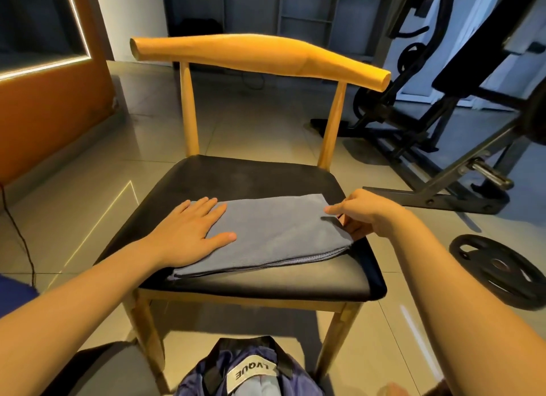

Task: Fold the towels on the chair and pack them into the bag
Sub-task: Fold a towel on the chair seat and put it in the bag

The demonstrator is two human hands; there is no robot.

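A grey towel (274,233) lies folded in layers on the black seat of a wooden chair (236,177). My left hand (189,233) presses flat on the towel's left end, fingers straight and spread. My right hand (359,214) is at the towel's right edge, thumb on top and fingers curled under the fold, pinching it. A dark blue bag (251,369) with a white label stands open on the floor below the chair's front edge; pale cloth shows inside it.
A black weight bench and rack (461,147) stand to the right, with a weight plate (499,270) on the tiled floor beside the chair. An orange wall panel (44,106) is at left. A thin cable (20,233) runs down the floor there.
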